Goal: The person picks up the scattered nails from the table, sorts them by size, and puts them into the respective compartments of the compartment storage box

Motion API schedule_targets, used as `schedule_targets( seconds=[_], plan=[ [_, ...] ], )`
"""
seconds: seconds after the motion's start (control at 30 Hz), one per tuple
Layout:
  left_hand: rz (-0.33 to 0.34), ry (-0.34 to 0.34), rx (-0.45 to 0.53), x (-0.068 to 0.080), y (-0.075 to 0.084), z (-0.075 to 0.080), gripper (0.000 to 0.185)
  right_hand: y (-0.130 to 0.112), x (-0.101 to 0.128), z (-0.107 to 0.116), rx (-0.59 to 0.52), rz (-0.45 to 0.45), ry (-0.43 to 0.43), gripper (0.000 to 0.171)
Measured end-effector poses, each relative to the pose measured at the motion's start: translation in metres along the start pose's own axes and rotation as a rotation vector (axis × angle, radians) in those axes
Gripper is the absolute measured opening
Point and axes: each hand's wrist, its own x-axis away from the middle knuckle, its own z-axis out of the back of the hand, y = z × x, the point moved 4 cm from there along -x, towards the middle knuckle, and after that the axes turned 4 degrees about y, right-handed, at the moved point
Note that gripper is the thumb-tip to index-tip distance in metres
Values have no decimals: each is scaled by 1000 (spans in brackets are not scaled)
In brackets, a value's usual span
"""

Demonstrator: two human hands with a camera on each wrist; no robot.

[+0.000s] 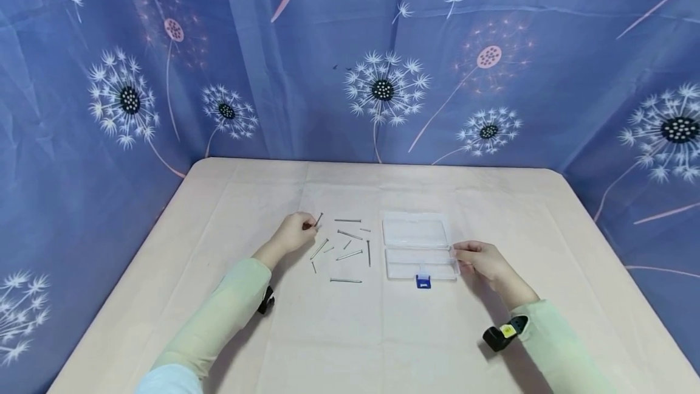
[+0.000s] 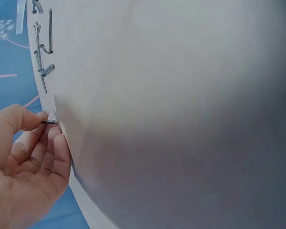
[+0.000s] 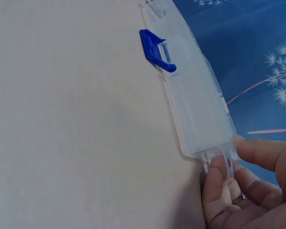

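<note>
A nail (image 1: 319, 219) is pinched between the thumb and fingers of my left hand (image 1: 295, 231), at the left side of a group of loose nails. In the left wrist view the shaft of that nail (image 2: 49, 122) sticks out past the fingertips. My right hand (image 1: 485, 262) grips the right end of a clear plastic box (image 1: 421, 263), thumb on top and fingers at its end wall. The lid (image 1: 414, 231) lies folded back on the far side, and a blue latch (image 1: 423, 281) hangs at the front edge. Some of the box's end is hidden behind the fingers.
Several nails of different lengths, among them a long nail (image 1: 346, 280) nearest me, lie scattered between the left hand and the box. A pale cloth covers the table (image 1: 339, 345). Blue dandelion-print curtains (image 1: 317, 78) stand behind and at both sides.
</note>
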Motion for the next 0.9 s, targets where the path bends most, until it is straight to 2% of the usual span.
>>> schedule_targets(
  seconds=[0.07,0.1,0.2,0.3,0.37,0.53,0.9],
  plan=[
    [-11,9,28,0,2,0,10,0,0,1,-19,-2,4,43],
    [-42,23,43,0,2,0,11,1,0,2,-27,-8,6,43],
    [-49,17,71,2,6,0,12,3,-2,4,-55,-19,0,42],
    [-27,12,81,3,11,0,12,5,-4,5,-83,-33,-13,44],
    [13,3,74,4,15,0,10,6,-4,5,-93,-35,-24,46],
    [36,-8,103,2,22,-6,10,6,-2,7,-113,-29,-48,49],
    [112,-42,313,-3,41,-20,19,7,-1,7,-118,16,-74,54]
  ],
)
